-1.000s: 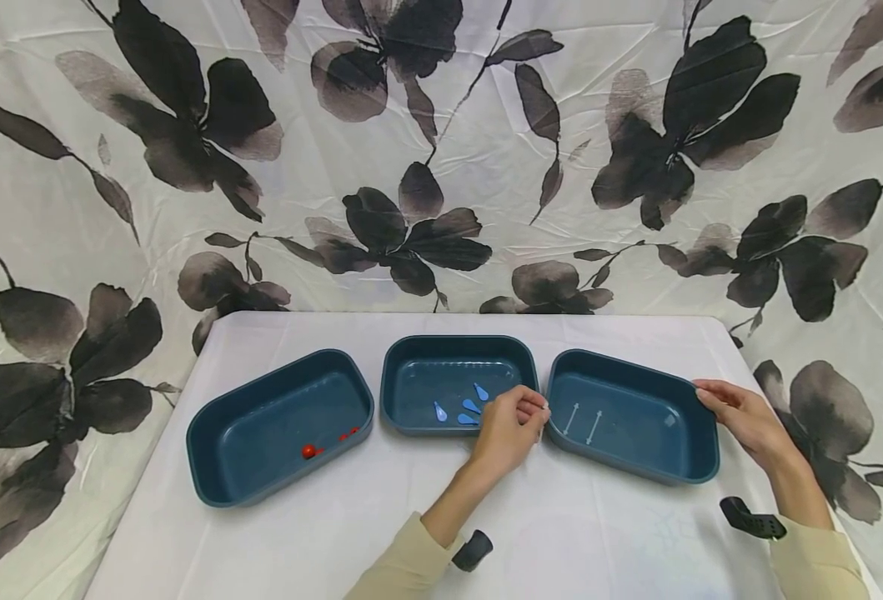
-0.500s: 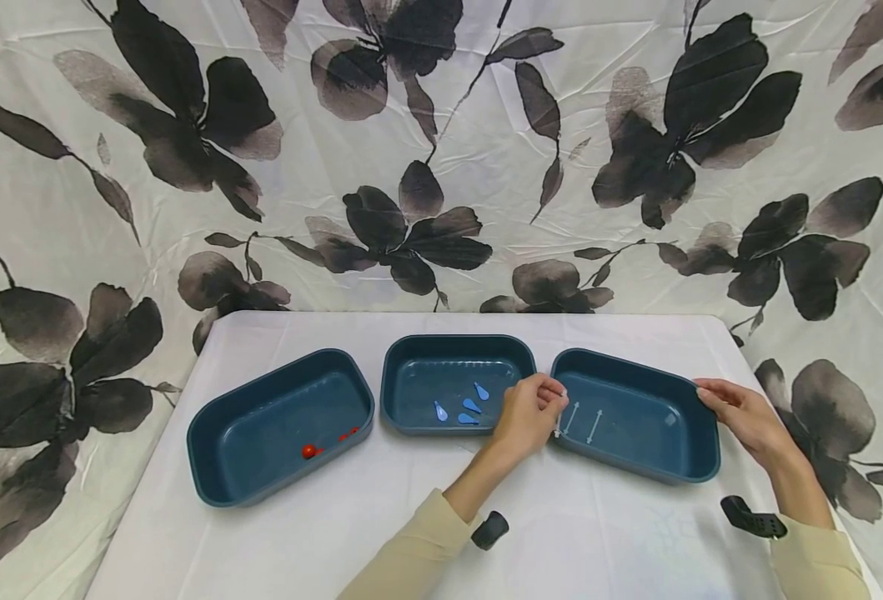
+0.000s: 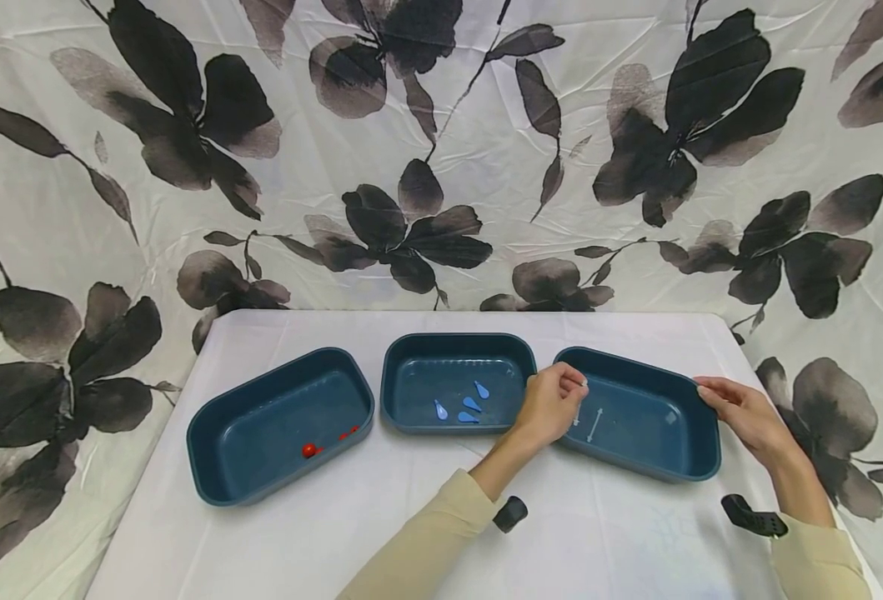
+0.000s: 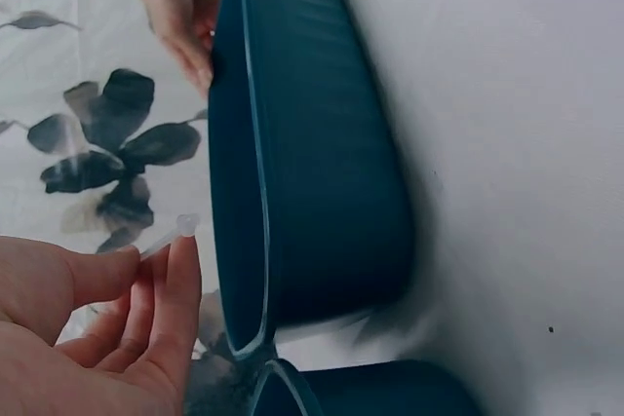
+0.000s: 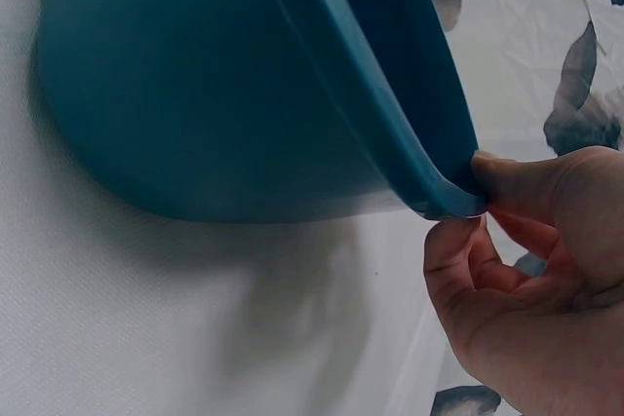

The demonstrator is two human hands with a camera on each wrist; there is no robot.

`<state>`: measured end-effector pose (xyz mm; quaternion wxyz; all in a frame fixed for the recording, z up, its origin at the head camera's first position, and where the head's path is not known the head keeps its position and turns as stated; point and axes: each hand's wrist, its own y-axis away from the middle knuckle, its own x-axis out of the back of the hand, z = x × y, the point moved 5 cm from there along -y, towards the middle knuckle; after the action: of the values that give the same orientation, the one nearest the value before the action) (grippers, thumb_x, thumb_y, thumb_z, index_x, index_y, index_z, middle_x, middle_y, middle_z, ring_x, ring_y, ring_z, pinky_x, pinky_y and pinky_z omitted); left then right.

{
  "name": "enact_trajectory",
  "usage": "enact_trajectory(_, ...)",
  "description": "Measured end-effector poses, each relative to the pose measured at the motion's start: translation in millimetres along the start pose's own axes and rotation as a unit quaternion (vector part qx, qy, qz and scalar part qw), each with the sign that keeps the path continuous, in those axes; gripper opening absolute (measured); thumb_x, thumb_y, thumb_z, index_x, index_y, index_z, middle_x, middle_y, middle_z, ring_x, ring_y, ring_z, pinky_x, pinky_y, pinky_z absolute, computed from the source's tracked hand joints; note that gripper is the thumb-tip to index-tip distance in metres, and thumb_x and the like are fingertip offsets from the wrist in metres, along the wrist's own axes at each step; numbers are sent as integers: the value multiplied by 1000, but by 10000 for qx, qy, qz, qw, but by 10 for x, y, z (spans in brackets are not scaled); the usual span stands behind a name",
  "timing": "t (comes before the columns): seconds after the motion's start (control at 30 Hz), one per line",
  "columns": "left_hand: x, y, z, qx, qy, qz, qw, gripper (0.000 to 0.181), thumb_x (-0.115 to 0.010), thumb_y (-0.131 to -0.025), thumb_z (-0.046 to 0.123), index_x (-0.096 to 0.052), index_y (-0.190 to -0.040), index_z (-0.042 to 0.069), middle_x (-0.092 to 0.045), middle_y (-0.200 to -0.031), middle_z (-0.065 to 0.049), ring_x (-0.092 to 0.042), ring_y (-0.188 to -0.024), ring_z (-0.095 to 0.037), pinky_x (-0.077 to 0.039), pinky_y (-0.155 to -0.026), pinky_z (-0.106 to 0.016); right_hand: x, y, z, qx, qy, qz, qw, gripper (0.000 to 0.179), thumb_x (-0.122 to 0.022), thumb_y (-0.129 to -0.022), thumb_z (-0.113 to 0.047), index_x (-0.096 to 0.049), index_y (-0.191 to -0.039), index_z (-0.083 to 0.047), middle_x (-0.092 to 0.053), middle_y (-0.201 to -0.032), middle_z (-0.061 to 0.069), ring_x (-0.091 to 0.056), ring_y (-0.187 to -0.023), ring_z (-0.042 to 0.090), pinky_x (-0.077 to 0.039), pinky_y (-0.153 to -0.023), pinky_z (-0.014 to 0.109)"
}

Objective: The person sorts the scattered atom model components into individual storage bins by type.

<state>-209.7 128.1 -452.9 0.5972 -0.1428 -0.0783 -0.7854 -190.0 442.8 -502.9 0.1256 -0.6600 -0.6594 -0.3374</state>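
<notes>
My left hand (image 3: 549,403) is over the near left corner of the right-hand blue bin (image 3: 639,361). Between thumb and fingertips it pinches a thin translucent stick (image 4: 185,225) with a knobbed end. A whitish double-ended stick (image 3: 594,425) lies on that bin's floor; whatever is just left of it is partly covered by my hand. At the bin's right end, my right hand (image 3: 741,417) grips the rim, thumb inside and fingers beneath the lip, as the right wrist view shows.
A middle blue bin (image 3: 456,339) contains several light-blue teardrop pieces (image 3: 471,404). In the left blue bin (image 3: 261,382) lie a red ball (image 3: 308,450) and small red bits (image 3: 348,433). All three bins stand on a white-covered table (image 3: 276,542) before a floral cloth.
My left hand has moved right, from the middle bin's near right corner to over the right bin's left end, carrying the stick. My right hand keeps its grip on the rim.
</notes>
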Motion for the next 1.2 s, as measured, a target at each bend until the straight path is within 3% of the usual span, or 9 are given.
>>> enact_trajectory(0.13, -67, -47, 17, -23, -40, -19, 10000, 6, -71, -94, -1, -71, -95, 5, -66, -77, 0, -58, -64, 0, -49, -63, -15, -2, 8, -7, 5, 16, 13, 10000, 59, -44, -111, -37, -43, -147, 10, -50, -141, 31, -50, -93, -11, -53, -96, 41)
enact_trajectory(0.27, -157, -85, 32, -136, -157, -38, 9998, 6, -71, -94, -1, -72, -95, 4, -66, -77, -1, -57, -64, 0, -48, -64, -13, -7, 9, -6, 0, 9, 22, 10000, 60, -43, -111, -37, -42, -148, 10, -49, -143, 32, -49, -93, -12, -48, -103, 53)
enact_trajectory(0.5, -313, -121, -3, 57, -331, -168, 9993, 5, -71, -95, 3, -72, -96, 7, -65, -77, 3, -57, -65, 1, -47, -64, -13, -2, -2, 0, 31, 21, 8, 10000, 60, -44, -111, -38, -43, -147, 10, -50, -141, 31, -50, -93, -12, -54, -86, 25)
enact_trajectory(0.63, -377, -132, -56, 245, -336, -215, 9989, 4, -72, -95, 4, -72, -94, 8, -64, -75, 5, -56, -65, 1, -47, -63, -14, -12, 5, -4, -12, -69, 13, 10000, 61, -44, -111, -38, -42, -148, 10, -48, -142, 32, -50, -93, -11, -52, -100, 42)
enact_trajectory(0.77, -447, -137, -114, 407, -179, -280, 9986, 4, -72, -95, 3, -71, -92, 6, -64, -71, 3, -56, -57, -1, -47, -57, -15, -14, 3, 6, -78, -190, 11, 9998, 63, -44, -111, -39, -40, -149, 10, -45, -145, 34, -48, -93, -11, -40, -107, 63)
enact_trajectory(1.0, -599, -163, -205, 689, 324, -319, 9966, 5, -73, -93, -3, -69, -91, 1, -62, -68, 0, -58, -48, -8, -49, -48, -17, -10, -3, 5, -71, -29, 32, 10000, 61, -44, -111, -38, -41, -149, 10, -48, -144, 32, -50, -94, -10, -46, -105, 56)
enact_trajectory(1.2, -719, -179, -238, 872, 342, -310, 9951, 7, -75, -90, -4, -70, -88, 0, -64, -66, -2, -60, -46, -11, -49, -46, -18, -4, -8, 3, -80, -48, 38, 9999, 60, -45, -111, -37, -42, -148, 10, -49, -142, 31, -51, -94, -9, -51, -101, 47)
